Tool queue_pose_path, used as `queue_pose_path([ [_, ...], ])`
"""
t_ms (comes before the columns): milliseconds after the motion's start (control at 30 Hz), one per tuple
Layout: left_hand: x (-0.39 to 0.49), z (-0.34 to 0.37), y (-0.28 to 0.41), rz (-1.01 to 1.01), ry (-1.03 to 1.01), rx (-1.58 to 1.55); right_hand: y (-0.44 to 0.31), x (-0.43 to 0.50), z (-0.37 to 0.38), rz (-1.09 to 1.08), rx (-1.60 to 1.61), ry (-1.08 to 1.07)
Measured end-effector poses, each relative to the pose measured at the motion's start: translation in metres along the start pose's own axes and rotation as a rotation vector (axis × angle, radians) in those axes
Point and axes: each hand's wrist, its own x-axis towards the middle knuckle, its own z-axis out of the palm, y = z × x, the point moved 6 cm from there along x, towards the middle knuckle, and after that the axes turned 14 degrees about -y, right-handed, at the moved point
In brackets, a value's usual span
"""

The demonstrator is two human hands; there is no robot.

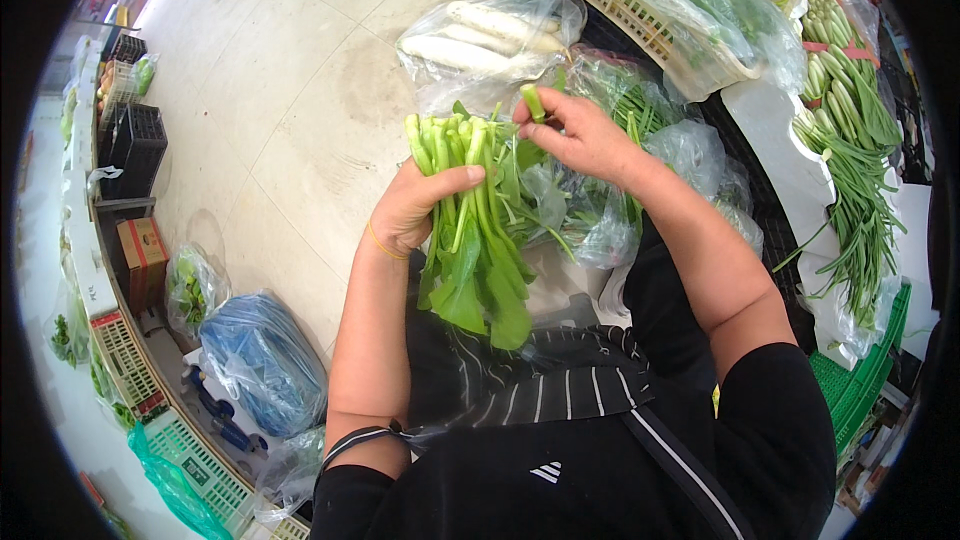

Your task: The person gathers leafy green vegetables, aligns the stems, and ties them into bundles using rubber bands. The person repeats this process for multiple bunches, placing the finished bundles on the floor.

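Note:
My left hand (420,202) grips a bunch of leafy greens (480,262), its thumb pressed across the pale stalks. The stalk ends point away from me and the broad leaves hang toward my lap. Just right of the stalk ends, my right hand (574,131) pinches a short piece of green stem (533,103) between thumb and fingers. Beneath and beside that hand lie loose leafy stems (525,199), partly hidden by it, and a clear plastic bag (600,232) with greens inside.
White radishes (480,37) in a clear bag lie on the tiled floor (292,82). A cream crate (637,26) of greens stands at upper right, with bundled green vegetables (847,105) beyond it. At left are a blue plastic bag (262,364), a cardboard box (142,259) and black crates (139,150).

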Motion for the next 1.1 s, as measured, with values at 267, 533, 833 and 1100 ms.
queue_pose_path([
  [267, 0.000, 0.000, -0.001, 0.042, 0.002, -0.038, -0.003, 0.003, 0.012, 0.003, 0.431, -0.106],
  [533, 0.006, -0.019, 0.007, 0.248, 0.323, 0.209, -0.036, -0.005, 0.005, -0.004, 0.759, -0.196],
  [833, 0.024, -0.018, -0.022, 0.225, 0.243, -0.047, -0.025, -0.001, 0.047, 0.070, 0.672, 0.040],
  [1100, 0.025, -0.013, -0.027, 0.217, 0.148, -0.195, -0.012, 0.000, 0.042, 0.080, 0.520, 0.184],
])
